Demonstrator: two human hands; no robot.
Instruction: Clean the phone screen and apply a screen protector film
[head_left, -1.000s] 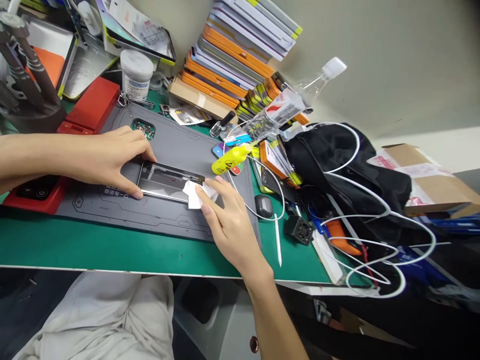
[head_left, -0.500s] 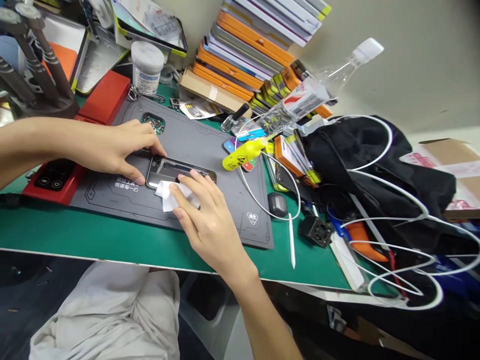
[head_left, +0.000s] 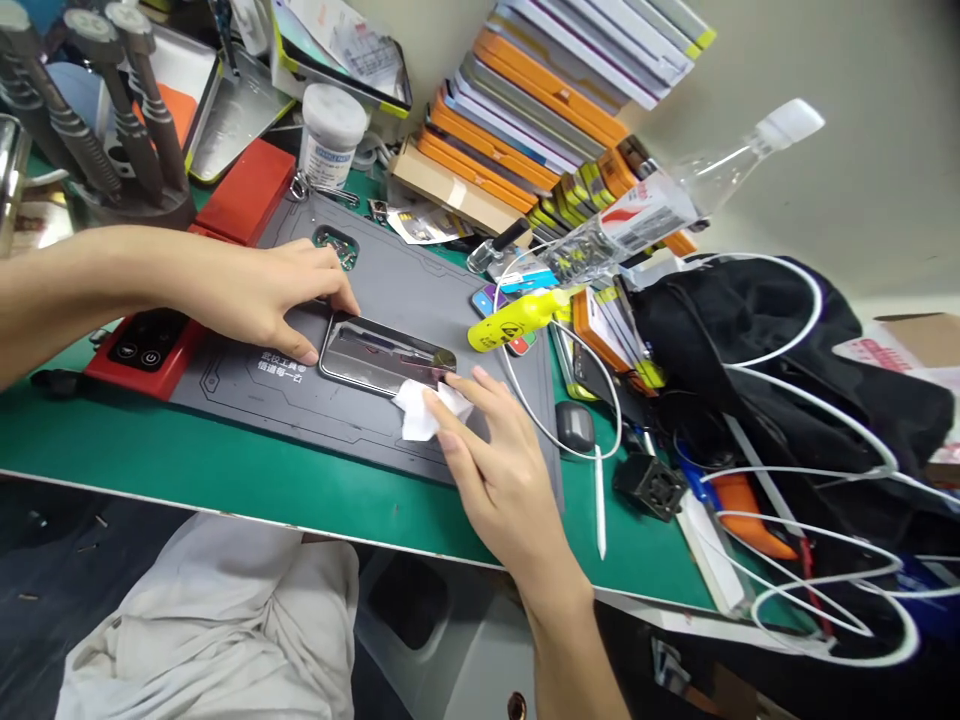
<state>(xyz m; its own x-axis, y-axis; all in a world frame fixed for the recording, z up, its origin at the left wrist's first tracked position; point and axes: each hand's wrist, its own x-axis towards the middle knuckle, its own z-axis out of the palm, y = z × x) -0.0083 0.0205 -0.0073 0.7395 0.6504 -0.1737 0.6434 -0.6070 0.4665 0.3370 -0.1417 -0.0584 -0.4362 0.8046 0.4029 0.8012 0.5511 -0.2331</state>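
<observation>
A: Head view, left side first: what is the left hand (head_left: 266, 300) doing?

B: It lies flat on the grey repair mat (head_left: 390, 270), fingers spread and pressing around the left end of the phone (head_left: 382, 358). Thumb at the near corner, fingertips along the far edge; it pins the phone, not lifting it.

A: And the phone itself?

B: Flat on the mat at frame centre, glossy face up. Its long axis runs from left to right, dipping slightly toward the lower right.

A: The right hand (head_left: 510, 480)?

B: Lower centre, fingers pinched and pressed on a small white wipe (head_left: 420, 410). The wipe sits at the phone's right end, overlapping its near right corner. So from those fingers the phone stretches away to the left, along its length.

A: Which hand is nearer the phone?

B: Both touch it: left directly, right through the wipe.

A: Further right?

B: A yellow squeeze bottle (head_left: 517, 318) lies just beyond the mat's edge, then a clear bottle (head_left: 675, 200), a black bag (head_left: 750, 340) tangled in white cable (head_left: 817, 470), all on the green worktop (head_left: 225, 470).
</observation>
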